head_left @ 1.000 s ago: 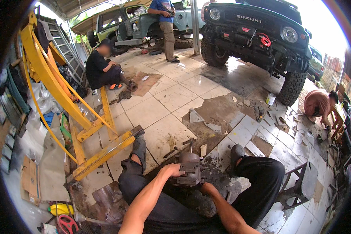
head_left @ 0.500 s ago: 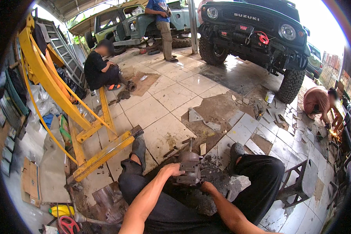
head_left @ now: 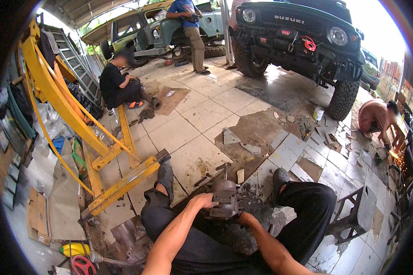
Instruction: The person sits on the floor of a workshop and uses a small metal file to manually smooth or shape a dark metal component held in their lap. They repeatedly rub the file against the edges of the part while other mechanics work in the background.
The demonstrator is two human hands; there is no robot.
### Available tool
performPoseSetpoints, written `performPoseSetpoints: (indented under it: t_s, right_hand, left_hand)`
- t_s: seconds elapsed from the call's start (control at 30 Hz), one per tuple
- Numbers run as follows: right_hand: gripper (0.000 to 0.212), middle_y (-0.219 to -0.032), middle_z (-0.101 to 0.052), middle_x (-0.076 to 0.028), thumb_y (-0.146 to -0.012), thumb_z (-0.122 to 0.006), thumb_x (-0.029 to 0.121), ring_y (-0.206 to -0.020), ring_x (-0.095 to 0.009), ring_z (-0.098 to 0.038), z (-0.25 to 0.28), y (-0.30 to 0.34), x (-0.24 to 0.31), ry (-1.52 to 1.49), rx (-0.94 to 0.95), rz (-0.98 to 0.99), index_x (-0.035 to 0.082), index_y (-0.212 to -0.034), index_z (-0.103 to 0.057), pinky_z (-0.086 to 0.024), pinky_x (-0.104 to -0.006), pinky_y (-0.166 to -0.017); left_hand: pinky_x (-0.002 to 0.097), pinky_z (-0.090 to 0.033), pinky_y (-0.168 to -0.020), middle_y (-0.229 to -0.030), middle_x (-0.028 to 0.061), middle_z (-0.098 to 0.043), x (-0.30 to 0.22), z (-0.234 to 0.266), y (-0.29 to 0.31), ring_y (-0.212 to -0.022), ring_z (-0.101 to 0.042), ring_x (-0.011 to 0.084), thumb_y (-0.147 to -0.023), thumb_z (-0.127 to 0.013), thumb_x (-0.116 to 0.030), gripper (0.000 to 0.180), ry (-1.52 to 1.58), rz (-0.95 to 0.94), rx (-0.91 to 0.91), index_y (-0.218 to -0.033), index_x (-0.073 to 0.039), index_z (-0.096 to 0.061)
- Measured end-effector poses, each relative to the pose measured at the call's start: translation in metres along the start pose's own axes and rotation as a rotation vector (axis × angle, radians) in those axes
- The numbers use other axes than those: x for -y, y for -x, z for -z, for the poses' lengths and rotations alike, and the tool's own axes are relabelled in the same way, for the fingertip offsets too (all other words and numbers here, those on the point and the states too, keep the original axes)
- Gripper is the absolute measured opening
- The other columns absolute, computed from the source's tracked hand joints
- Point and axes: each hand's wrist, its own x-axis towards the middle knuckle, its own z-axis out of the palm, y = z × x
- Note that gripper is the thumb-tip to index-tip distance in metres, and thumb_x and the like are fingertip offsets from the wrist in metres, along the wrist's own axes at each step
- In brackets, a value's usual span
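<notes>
A grey, greasy metal gearbox housing [head_left: 226, 198] sits between my legs over the dirty floor, with a thin shaft [head_left: 226, 171] sticking up from its far end. My left hand [head_left: 203, 200] grips the housing's left side, thumb and fingers against the metal. Low on the right, my right hand [head_left: 247, 219] is closed at the near corner of the housing. Its fingers curl under, and whatever they hold is hidden. Dark oily grime [head_left: 252, 201] covers the ground beside the housing.
A yellow hoist frame [head_left: 119, 183] stands left; a dark plastic stool [head_left: 355, 213] is right. Another metal casing [head_left: 131, 240] lies by my left leg. Broken tiles [head_left: 250, 147] lie ahead. One co-worker [head_left: 117, 82] sits, another [head_left: 195, 36] stands, and a third [head_left: 374, 119] crouches near sparks [head_left: 397, 158].
The view has shifted slightly. Both my hands stay at the housing with little visible movement. The sparks at the far right have grown larger.
</notes>
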Motion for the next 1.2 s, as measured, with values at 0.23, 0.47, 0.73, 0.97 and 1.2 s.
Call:
performPoseSetpoints:
  t_s: [0.23,0.47,0.73,0.97,1.2]
  right_hand:
    - [0.039,-0.104,-0.067,-0.017,-0.087,-0.055,0.037,-0.099,-0.033,-0.064,-0.019,-0.051,-0.078,0.108,-0.186,0.069,0.005,-0.108,-0.065,-0.05,-0.0432,-0.085]
    - [0.027,-0.098,-0.069,-0.016,-0.084,-0.058,0.025,-0.092,-0.034,-0.066,-0.033,-0.055,-0.073,-0.051,-0.18,-0.046,0.004,-0.097,-0.068,-0.051,-0.0441,-0.076]
    - [0.031,-0.099,-0.068,-0.018,-0.084,-0.055,0.022,-0.085,-0.033,-0.067,-0.031,-0.084,-0.153,0.202,-0.316,0.173,0.003,-0.107,-0.064,-0.052,-0.0458,-0.071]
    - [0.042,-0.1,-0.069,-0.015,-0.091,-0.046,0.032,-0.083,-0.027,-0.069,-0.002,-0.004,-0.05,0.16,-0.143,-0.034,0.005,-0.121,-0.057,-0.053,-0.0384,-0.071]
    - [0.034,-0.099,-0.069,-0.015,-0.082,-0.062,0.029,-0.087,-0.031,-0.067,-0.046,-0.064,-0.077,-0.038,-0.18,0.137,0.002,-0.102,-0.065,-0.053,-0.0451,-0.073]
  left_hand:
    - [0.0434,-0.043,-0.096,-0.119,0.023,-0.059,-0.032,0.012,-0.011,-0.113,-0.055,0.0367,-0.083,-0.062,-0.047,0.062,0.012,-0.137,-0.008,-0.128,-0.005,-0.05]
    - [0.044,-0.043,-0.096,-0.121,0.0232,-0.058,-0.026,0.012,-0.004,-0.113,-0.055,0.0369,-0.085,-0.059,-0.049,0.067,-0.013,-0.085,0.005,-0.131,-0.002,-0.046]
    - [0.043,-0.045,-0.094,-0.12,0.0188,-0.06,-0.067,0.022,-0.023,-0.112,-0.055,0.0362,-0.084,-0.061,-0.045,0.057,-0.036,-0.179,-0.03,-0.128,-0.011,-0.051]
    - [0.0441,-0.046,-0.092,-0.117,0.0228,-0.06,-0.043,0.017,-0.011,-0.109,-0.057,0.0366,-0.086,-0.06,-0.042,0.056,-0.008,-0.112,-0.191,-0.127,-0.005,-0.051]
    - [0.046,-0.048,-0.085,-0.101,0.0229,-0.065,-0.044,0.028,0.023,-0.099,-0.061,0.0379,-0.086,-0.062,-0.037,0.041,0.03,-0.097,-0.34,-0.107,-0.001,-0.062]
